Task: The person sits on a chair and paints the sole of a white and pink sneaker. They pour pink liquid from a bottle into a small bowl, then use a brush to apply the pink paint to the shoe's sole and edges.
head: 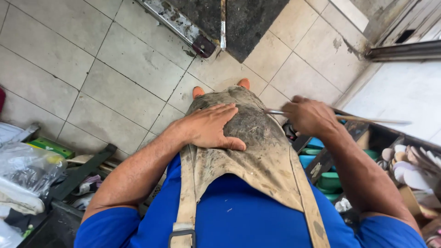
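The left hand [212, 127] lies flat and open, fingers spread, pressed on the stained canvas apron [257, 147] over the lap. The right hand [310, 117] is closed around a thin wooden-handled tool [367, 119]; its metal end [274, 111] points left and meets the apron's right edge just beside the left fingertips. The handle runs out to the right over a dark rack [321, 160] of teal and green containers [328, 181]. Pale shoe soles [406, 165] are stacked at the far right. On the left, a clear plastic bag [27, 167] and a green box [50, 147] crowd a dark frame [82, 172]. Ahead, past two orange toe caps [243, 83], the tiled floor [115, 69] lies open up to a dark mat [248, 23] with a metal strip [177, 23] along its edge.
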